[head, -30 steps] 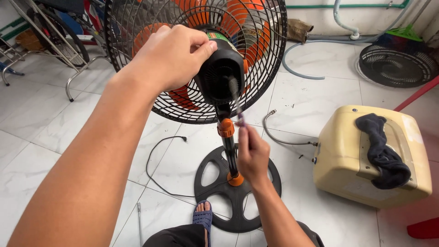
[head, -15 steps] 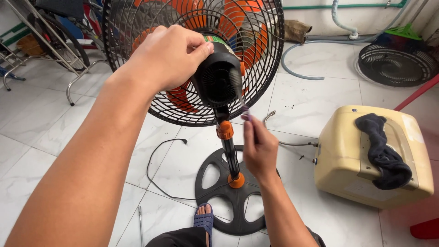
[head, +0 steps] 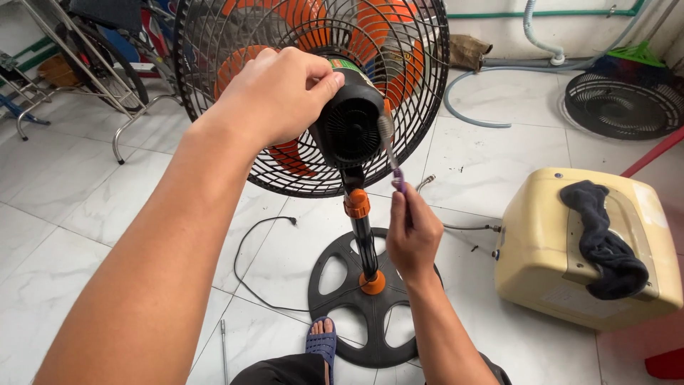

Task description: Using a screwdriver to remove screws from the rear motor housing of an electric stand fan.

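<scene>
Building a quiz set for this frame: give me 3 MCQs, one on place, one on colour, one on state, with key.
1. Where does the dark cloth lie?
A. on the cream box
B. on the fan base
C. over the fan grille

2. What colour are the fan blades?
A. blue
B. orange
C. white

3. What is the right hand doing?
A. resting open on the floor
B. holding a thin brush up to the motor housing
C. gripping the cord

Key: 1 A, the cloth drapes over the box top. 2 B, orange shows through the black grille. 3 B, its fingers pinch the handle while the left hand grips the housing.
</scene>
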